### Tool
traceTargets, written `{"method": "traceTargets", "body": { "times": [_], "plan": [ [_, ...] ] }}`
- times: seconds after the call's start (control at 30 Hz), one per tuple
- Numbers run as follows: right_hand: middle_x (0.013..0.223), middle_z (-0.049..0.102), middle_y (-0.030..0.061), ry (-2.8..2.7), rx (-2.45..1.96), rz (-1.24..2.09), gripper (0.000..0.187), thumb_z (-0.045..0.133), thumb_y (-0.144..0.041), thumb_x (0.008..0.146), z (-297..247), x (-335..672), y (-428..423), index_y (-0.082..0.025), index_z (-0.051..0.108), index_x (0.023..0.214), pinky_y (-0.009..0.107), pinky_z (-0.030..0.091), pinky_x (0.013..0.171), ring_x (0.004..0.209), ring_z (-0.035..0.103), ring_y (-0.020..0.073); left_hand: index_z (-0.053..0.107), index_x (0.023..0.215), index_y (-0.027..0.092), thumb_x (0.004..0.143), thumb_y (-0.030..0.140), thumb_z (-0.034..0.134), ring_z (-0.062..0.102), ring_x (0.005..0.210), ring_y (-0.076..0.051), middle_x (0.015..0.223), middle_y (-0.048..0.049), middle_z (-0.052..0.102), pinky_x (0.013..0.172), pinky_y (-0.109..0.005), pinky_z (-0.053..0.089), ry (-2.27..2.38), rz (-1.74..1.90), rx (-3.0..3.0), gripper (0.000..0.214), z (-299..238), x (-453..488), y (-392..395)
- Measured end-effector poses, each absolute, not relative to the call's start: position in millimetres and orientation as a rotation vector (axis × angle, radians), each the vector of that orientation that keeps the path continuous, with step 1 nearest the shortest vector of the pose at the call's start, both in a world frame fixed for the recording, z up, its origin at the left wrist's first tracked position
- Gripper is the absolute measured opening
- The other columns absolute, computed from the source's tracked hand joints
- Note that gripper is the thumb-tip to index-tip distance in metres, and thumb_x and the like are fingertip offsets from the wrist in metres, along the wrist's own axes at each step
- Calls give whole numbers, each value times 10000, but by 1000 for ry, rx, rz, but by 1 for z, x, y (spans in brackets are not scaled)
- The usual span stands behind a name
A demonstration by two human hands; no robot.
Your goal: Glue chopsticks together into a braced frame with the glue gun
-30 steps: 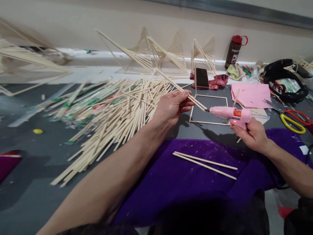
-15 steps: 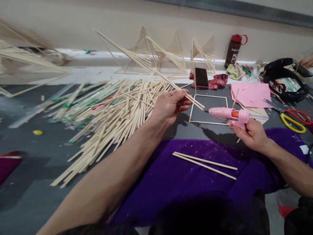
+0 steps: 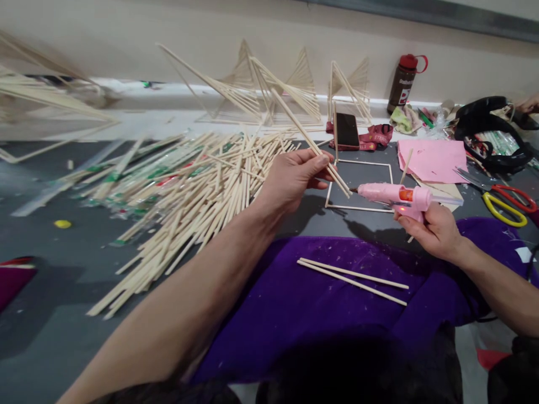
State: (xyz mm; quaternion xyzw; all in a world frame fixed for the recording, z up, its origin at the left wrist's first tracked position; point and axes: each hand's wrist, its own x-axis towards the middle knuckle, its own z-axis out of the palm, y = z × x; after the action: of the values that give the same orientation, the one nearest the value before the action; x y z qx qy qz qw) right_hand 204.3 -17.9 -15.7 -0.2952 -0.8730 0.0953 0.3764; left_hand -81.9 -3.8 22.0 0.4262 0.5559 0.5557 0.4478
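Note:
Pinched in my left hand (image 3: 300, 175) are thin wooden sticks (image 3: 304, 132), slanting from upper left down to their near ends. My right hand (image 3: 433, 229) is wrapped round a pink hot glue gun (image 3: 393, 196), whose dark nozzle sits right by those stick ends. Under and behind the gun, a square stick frame (image 3: 364, 163) lies on the dark table, with one stick standing up at its far left corner. Two loose sticks (image 3: 351, 278) rest on the purple cloth (image 3: 269, 320) before me.
A big pile of sticks (image 3: 202, 207) covers the table at left, some in plastic wrappers. Finished-looking stick structures (image 3: 286, 84) stand along the wall. A phone (image 3: 347, 130), bottle (image 3: 403, 84), pink paper (image 3: 432, 161), scissors (image 3: 503, 207) and black headphones-like band (image 3: 484, 112) lie at right.
My left hand has tilted the sticks more steeply, and their near ends have dropped slightly beside the nozzle. My right hand with the glue gun has barely moved.

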Motion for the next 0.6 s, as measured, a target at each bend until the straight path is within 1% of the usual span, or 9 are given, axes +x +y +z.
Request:
{"method": "traceTargets", "body": {
  "times": [0.13,0.23,0.3,0.43,0.6],
  "plan": [
    [670,649,20,-2248,-810,258,268,598,-397,1006,-16,205,-17,-209,656,823,290,420,542,564,554,149,738,816,151,870,233,786,713,647,-135,721,-33,743,558,-197,549,1399,1358,1106,109,24,-78,-8],
    [593,562,-5,-2273,-879,269,340,571,-470,1015,-15,206,-17,-230,612,778,294,380,519,512,476,140,748,804,161,858,258,814,729,667,-152,733,-45,750,580,-216,562,1443,1367,1100,129,26,-77,-9],
    [579,535,0,-2289,-905,268,390,533,-529,1027,-13,205,-18,-240,607,775,303,381,524,516,468,152,753,799,162,866,248,804,724,663,-147,724,-42,746,574,-206,556,1452,1375,1099,121,26,-77,-10],
    [606,564,31,-2330,-923,202,480,461,-605,1046,-12,204,-18,-234,643,801,315,392,545,538,489,171,748,785,153,874,230,806,699,628,-124,700,-29,732,533,-171,531,1427,1387,1102,132,27,-76,-10],
    [686,655,67,-2358,-913,109,537,416,-616,1064,-18,206,-19,-215,678,821,324,378,556,530,481,166,732,770,147,901,182,773,673,583,-106,679,-14,712,517,-164,502,1419,1379,1074,142,30,-73,-10]
  ]
}}
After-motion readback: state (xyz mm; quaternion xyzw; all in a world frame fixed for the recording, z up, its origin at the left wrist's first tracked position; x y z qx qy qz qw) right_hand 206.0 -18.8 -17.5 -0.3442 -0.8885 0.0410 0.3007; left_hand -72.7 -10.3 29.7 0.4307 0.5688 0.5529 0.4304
